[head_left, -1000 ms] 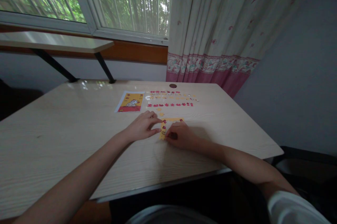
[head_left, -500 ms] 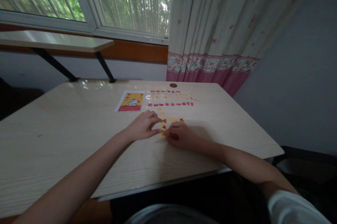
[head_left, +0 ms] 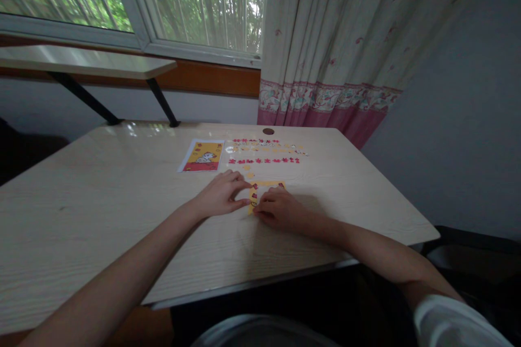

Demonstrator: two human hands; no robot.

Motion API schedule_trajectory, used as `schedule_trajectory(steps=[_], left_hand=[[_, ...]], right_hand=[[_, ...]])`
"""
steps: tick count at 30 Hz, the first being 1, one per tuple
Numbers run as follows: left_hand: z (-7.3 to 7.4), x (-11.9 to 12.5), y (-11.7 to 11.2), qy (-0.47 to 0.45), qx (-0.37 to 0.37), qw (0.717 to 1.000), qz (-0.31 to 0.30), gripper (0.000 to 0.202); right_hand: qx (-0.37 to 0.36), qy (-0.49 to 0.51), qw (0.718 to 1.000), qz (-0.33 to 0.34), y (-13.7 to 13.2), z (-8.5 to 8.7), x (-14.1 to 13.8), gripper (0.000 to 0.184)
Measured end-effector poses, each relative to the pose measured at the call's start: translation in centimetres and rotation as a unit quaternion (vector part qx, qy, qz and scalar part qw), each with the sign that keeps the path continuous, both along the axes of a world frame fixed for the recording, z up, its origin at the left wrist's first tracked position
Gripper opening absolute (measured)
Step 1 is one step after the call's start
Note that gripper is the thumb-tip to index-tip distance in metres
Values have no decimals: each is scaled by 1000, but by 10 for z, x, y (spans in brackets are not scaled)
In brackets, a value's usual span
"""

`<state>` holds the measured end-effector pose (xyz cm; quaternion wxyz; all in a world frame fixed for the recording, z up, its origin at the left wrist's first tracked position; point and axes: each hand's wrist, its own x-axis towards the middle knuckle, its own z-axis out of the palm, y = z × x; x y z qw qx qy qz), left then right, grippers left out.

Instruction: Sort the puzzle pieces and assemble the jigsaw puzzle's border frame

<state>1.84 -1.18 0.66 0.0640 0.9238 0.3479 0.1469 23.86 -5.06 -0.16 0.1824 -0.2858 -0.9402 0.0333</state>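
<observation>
A partly joined jigsaw puzzle [head_left: 253,195], yellow with small dark red figures, lies flat on the table and forms an edge strip along its left and top sides. My left hand [head_left: 222,194] rests at its left edge, thumb and forefinger apart and touching the edge. Over the puzzle's lower left end is my right hand [head_left: 280,208], its fingers bent together on a yellow jigsaw piece [head_left: 251,210]; the palm hides much of the inside and right part. Two loose yellow pieces [head_left: 249,175] lie just beyond the puzzle.
Rows of loose red pieces [head_left: 264,161] and yellow and white pieces [head_left: 280,147] lie farther back. Left of them is a picture sheet [head_left: 203,157] with a white animal on yellow and red. A raised shelf [head_left: 93,62] stands at the back left, a curtain [head_left: 317,102] behind.
My right fingers have shifted slightly down along the puzzle's left strip, uncovering a dark ring-shaped mark. My left hand has stayed in place.
</observation>
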Motion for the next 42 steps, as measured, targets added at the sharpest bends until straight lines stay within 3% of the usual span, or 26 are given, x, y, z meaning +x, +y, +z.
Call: schedule_trajectory(steps=[7, 15, 26, 33, 42], left_hand=[[3, 1, -2, 20, -4, 1000, 10, 50], [1, 2, -3, 34, 3, 999, 22, 61], [1, 4, 0, 29, 3, 999, 17, 59], [-4, 2, 5, 10, 7, 1000, 13, 59], [-7, 1, 15, 28, 43, 996, 79, 48]], right_hand=[[-76, 7, 995, 67, 23, 15, 23, 17], [-93, -81, 992, -12, 59, 25, 69, 51], [-168, -51, 984, -8, 69, 19, 74, 49], [-171, -53, 984, -1, 70, 20, 74, 46], [-173, -48, 984, -3, 70, 20, 75, 48]])
